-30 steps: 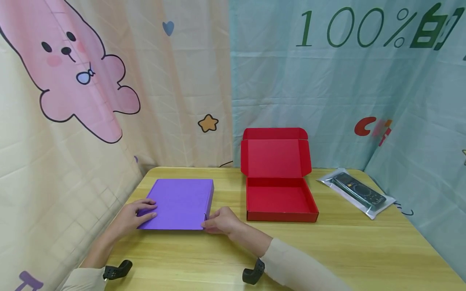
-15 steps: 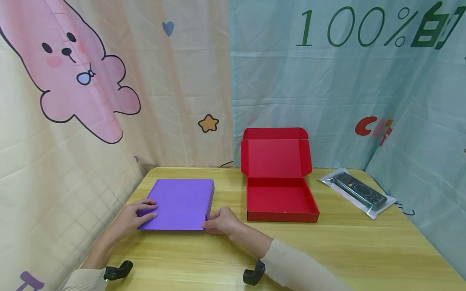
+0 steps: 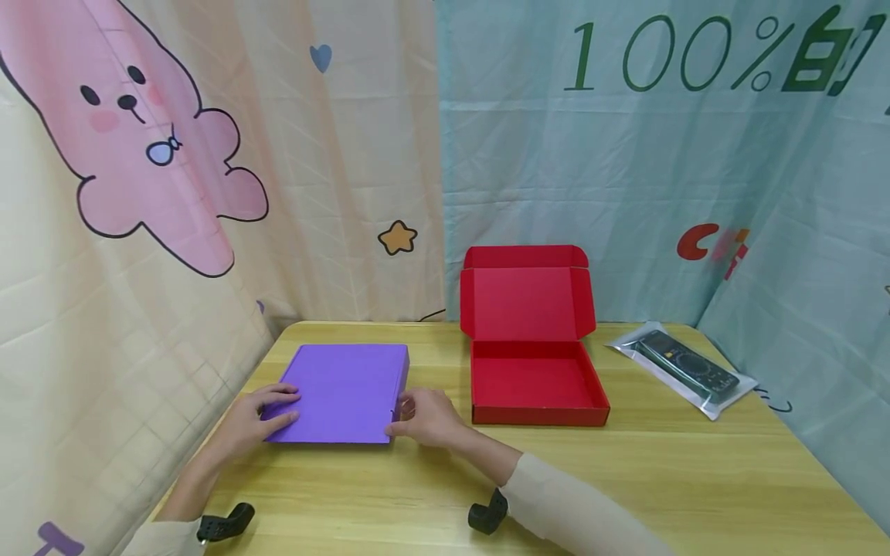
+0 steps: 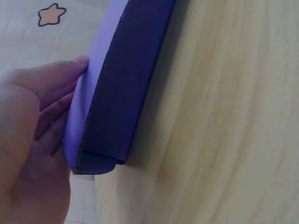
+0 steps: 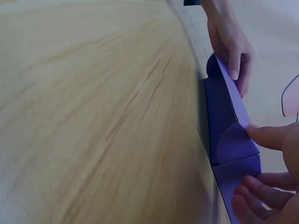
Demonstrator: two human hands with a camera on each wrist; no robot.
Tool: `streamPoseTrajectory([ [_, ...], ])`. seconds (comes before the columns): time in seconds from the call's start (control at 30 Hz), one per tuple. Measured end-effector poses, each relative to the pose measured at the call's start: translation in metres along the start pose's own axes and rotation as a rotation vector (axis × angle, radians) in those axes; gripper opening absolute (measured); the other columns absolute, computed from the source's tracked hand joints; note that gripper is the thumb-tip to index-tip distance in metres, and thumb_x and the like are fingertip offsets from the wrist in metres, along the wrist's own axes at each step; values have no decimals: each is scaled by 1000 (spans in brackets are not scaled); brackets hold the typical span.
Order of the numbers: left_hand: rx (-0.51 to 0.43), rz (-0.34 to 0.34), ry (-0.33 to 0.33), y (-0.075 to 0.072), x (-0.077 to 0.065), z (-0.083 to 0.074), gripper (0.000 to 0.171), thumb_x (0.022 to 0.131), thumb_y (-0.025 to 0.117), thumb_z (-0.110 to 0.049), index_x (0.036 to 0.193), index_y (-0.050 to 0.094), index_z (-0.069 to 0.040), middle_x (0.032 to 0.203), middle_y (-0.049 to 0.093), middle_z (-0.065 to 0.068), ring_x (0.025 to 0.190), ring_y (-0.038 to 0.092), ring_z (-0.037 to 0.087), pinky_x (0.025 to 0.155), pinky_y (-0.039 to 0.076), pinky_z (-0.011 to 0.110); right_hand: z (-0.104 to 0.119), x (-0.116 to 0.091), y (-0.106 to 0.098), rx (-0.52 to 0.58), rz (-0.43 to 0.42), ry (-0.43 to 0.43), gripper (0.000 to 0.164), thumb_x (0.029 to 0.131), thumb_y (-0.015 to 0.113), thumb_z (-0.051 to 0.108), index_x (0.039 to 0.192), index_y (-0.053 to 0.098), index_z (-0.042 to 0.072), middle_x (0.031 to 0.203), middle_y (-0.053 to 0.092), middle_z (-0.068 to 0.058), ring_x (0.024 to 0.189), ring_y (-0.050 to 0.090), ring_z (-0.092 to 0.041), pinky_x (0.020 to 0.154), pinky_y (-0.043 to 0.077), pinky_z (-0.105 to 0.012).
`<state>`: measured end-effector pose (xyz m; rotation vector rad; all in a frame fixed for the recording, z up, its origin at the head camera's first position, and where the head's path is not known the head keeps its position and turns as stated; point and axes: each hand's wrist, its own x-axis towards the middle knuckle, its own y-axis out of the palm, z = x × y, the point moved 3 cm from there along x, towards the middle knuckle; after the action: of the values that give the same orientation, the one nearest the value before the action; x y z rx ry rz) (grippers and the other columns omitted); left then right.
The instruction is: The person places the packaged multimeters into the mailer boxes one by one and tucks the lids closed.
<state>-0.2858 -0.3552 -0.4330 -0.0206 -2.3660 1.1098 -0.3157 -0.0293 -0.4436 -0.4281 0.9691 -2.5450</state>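
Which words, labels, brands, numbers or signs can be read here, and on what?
"100%": in green on the teal curtain.
Green Chinese character after it: broken by a fold, apparently "的".
Red C-shaped mark and neighbouring curtain print: too distorted to read.
Multimeter: markings too small to read.
Purple box, red box: no text visible.

Purple cardboard box (image 3: 341,398) | is lying flat on the counter's (image 3: 375,502) left side | its lid (image 3: 348,371) is covering the top | rounded flaps (image 5: 232,145) are showing at near corners
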Motion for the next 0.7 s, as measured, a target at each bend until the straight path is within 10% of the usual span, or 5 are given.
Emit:
streamPoseTrajectory([
  [0.33,-88,214,52,-17,1,3,44,86,81,-5,127,69,5,138,61,22,139,46,27,102,26,3,11,19,-9,-406,76,-396,65,90,83,38,141,63,5,145,60,-5,137,51,-18,114,37,-29],
  [0.5,-203,236,41,-17,-2,8,48,86,80,-1,130,65,11,141,56,30,135,34,-9,103,27,4,5,27,-7,-412,193,-412,65,94,78,42,145,60,6,154,52,-3,148,37,-19,119,31,-33],
  [0.7,-234,214,25,-15,-5,13,51,85,80,0,132,63,12,144,51,34,133,32,-13,104,25,4,0,28,-5,-373,227,-406,70,92,79,45,148,58,8,156,49,-2,149,35,-18,119,32,-37],
])
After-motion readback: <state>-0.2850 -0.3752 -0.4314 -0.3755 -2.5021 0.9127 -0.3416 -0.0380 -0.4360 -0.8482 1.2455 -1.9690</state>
